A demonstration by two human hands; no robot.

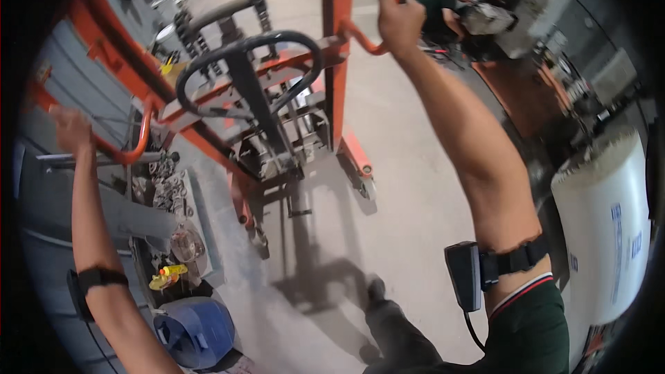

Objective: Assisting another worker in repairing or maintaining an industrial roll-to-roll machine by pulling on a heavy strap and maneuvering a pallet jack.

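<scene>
Left hand (71,129), right hand (402,24) outstretched, gripping orange handles (126,156)

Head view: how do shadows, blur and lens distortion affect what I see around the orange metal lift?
Head view: fisheye distortion bows straight edges, and the corners go black; head view: a dark shadow falls across the pale grey floor below the orange metal lift; head view: the bare left hand looks blurred, the black loop-shaped handle clearer.
</scene>
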